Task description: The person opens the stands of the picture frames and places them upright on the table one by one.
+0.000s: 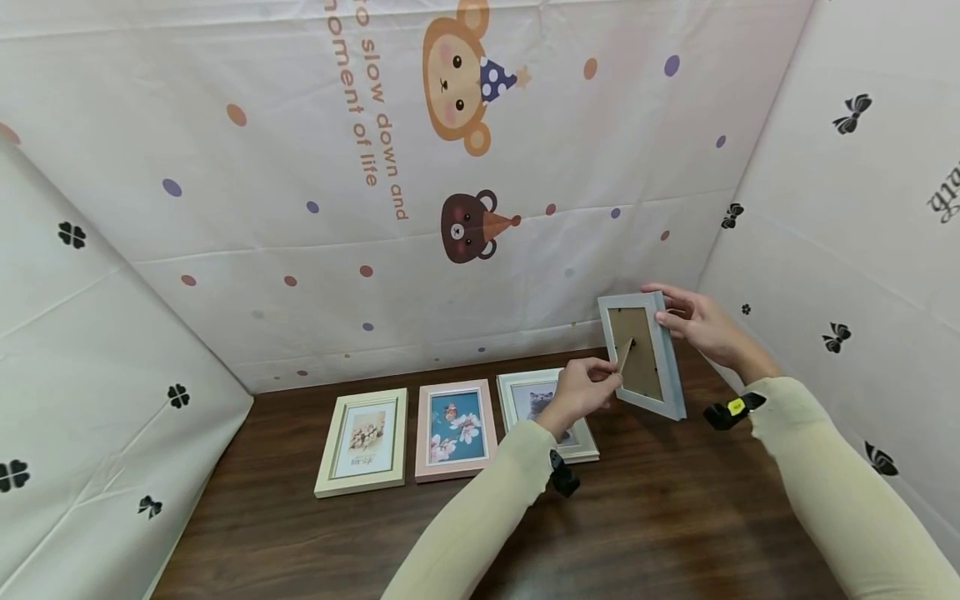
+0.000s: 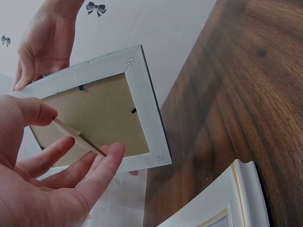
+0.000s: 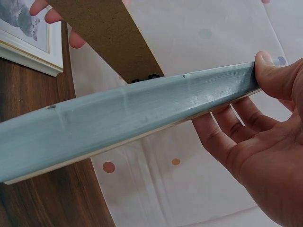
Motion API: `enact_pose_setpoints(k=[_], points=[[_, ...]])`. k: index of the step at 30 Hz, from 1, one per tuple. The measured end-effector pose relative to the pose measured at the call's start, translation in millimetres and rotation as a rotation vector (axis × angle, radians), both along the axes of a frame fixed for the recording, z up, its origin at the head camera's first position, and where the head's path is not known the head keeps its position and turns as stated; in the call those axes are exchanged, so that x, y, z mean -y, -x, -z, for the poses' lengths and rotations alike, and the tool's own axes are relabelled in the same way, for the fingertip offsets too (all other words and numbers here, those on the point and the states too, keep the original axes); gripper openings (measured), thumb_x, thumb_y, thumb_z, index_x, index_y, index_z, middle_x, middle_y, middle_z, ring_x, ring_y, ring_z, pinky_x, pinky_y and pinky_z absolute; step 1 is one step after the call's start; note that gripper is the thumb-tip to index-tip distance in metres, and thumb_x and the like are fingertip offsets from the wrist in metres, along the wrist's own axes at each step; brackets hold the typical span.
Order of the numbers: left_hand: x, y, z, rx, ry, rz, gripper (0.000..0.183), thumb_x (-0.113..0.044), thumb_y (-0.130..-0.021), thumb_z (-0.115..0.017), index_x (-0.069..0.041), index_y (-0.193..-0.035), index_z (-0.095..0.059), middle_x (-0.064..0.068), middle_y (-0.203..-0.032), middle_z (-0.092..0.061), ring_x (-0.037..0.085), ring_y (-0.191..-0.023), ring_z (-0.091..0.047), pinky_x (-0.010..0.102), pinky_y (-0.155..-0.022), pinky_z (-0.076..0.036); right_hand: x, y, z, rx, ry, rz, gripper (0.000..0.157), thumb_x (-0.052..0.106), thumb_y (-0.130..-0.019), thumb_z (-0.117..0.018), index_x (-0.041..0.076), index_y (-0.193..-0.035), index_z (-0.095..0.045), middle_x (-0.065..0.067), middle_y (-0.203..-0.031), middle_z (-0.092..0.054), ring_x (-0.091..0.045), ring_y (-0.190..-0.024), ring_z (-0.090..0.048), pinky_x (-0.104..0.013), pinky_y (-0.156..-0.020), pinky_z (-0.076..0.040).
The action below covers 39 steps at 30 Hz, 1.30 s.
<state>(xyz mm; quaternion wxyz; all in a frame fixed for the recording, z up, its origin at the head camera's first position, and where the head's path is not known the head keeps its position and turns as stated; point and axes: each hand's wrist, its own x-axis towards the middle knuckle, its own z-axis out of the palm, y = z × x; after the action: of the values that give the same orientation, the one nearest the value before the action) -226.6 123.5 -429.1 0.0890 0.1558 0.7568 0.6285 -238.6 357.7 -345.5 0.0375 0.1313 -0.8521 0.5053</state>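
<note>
A light blue picture frame (image 1: 667, 371) is held up at the right, tilted, its brown backing toward me. My right hand (image 1: 705, 329) grips its upper right edge; in the right wrist view the thumb (image 3: 272, 75) lies on one side and the fingers on the other. With thumb and fingertips my left hand (image 1: 579, 390) pinches the stand leg (image 2: 79, 137), which is swung out from the backing. Small black tabs (image 2: 134, 110) sit along the backing's border. The frame's picture side is hidden.
On the dark wooden table (image 1: 247, 517) lie a cream frame (image 1: 363, 437), a pink frame (image 1: 456, 425) and a white frame (image 1: 525, 396), picture side up. My left hand and sleeve partly cover the white one. Printed cloth walls (image 1: 300, 317) stand behind and at both sides.
</note>
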Motion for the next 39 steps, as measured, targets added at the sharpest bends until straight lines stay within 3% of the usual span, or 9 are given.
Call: enact_pose_setpoints(k=[3, 7, 16, 24, 27, 33, 35, 39], points=[[1, -1.5, -1.8, 0.0, 0.002, 0.012, 0.014, -0.015, -0.095, -0.072, -0.012, -0.108, -0.078, -0.005, -0.086, -0.072, 0.016, -0.06, -0.069, 0.027, -0.056, -0.058, 0, 0.0, -0.5, -0.011, -0.004, -0.001, 0.048, 0.013, -0.108, -0.055, 0.012, -0.154, -0.045, -0.025, -0.142, -0.055, -0.01, -0.106, -0.063, -0.029, -0.08, -0.058], [3, -3.3, -3.5, 0.002, 0.0, 0.024, 0.015, -0.015, -0.097, -0.071, -0.011, -0.11, -0.077, -0.005, -0.087, -0.072, 0.011, -0.059, -0.066, 0.027, -0.056, -0.058, 1, -0.2, -1.2, -0.02, -0.007, -0.003, 0.047, 0.013, -0.107, -0.055, 0.011, -0.154, -0.046, -0.025, -0.143, -0.055, -0.009, -0.106, -0.063, -0.028, -0.081, -0.058], [3, -4.9, -4.8, 0.001, 0.005, 0.029, 0.018, -0.016, -0.097, -0.071, -0.008, -0.112, -0.077, -0.004, -0.087, -0.071, 0.017, -0.061, -0.068, 0.027, -0.057, -0.058, 1, -3.0, -3.3, -0.004, -0.039, 0.008, 0.048, 0.015, -0.107, -0.056, 0.017, -0.154, -0.046, -0.02, -0.144, -0.055, -0.013, -0.108, -0.062, -0.028, -0.08, -0.057], [2, -4.1, -5.5, -0.001, -0.003, 0.034, 0.015, -0.015, -0.096, -0.071, -0.01, -0.109, -0.076, -0.004, -0.087, -0.072, 0.011, -0.06, -0.065, 0.026, -0.057, -0.057, 2, -3.7, -5.8, -0.004, -0.03, 0.005, 0.047, 0.016, -0.108, -0.055, 0.016, -0.154, -0.046, -0.022, -0.144, -0.054, -0.013, -0.108, -0.062, -0.028, -0.081, -0.057], [2, -3.4, -6.9, -0.024, 0.016, 0.03, 0.014, -0.016, -0.096, -0.072, -0.011, -0.108, -0.076, -0.005, -0.086, -0.072, 0.016, -0.064, -0.068, 0.025, -0.056, -0.055, 5, -3.7, -8.3, -0.014, -0.035, 0.008, 0.047, 0.016, -0.107, -0.056, 0.016, -0.154, -0.047, -0.022, -0.138, -0.058, -0.014, -0.103, -0.063, -0.031, -0.079, -0.058], [0, -5.3, -17.2, -0.188, 0.127, -0.048, 0.022, -0.026, -0.096, -0.072, -0.013, -0.114, -0.074, -0.005, -0.095, -0.073, 0.012, -0.082, -0.069, 0.022, -0.067, -0.053, 12, -1.2, -15.5, -0.051, -0.084, 0.027, 0.045, 0.017, -0.106, -0.059, 0.019, -0.15, -0.052, -0.02, -0.104, -0.058, -0.021, -0.081, -0.059, -0.038, -0.07, -0.059], [-3, -7.4, -22.5, -0.273, 0.153, -0.101, 0.024, -0.026, -0.096, -0.072, -0.014, -0.117, -0.074, -0.001, -0.101, -0.074, 0.008, -0.086, -0.066, 0.019, -0.072, -0.051, 14, -0.6, -18.0, -0.055, -0.093, 0.031, 0.045, 0.018, -0.106, -0.06, 0.019, -0.15, -0.053, -0.02, -0.106, -0.06, -0.022, -0.083, -0.061, -0.038, -0.071, -0.06], [-10, -15.1, -34.5, -0.414, 0.142, -0.184, 0.028, -0.02, -0.094, -0.073, -0.012, -0.122, -0.072, 0.006, -0.109, -0.074, 0.016, -0.095, -0.07, 0.016, -0.077, -0.05, 19, -0.9, -22.2, -0.053, -0.127, 0.038, 0.046, 0.022, -0.105, -0.062, 0.02, -0.15, -0.053, -0.021, -0.112, -0.062, -0.025, -0.088, -0.064, -0.037, -0.074, -0.061]])
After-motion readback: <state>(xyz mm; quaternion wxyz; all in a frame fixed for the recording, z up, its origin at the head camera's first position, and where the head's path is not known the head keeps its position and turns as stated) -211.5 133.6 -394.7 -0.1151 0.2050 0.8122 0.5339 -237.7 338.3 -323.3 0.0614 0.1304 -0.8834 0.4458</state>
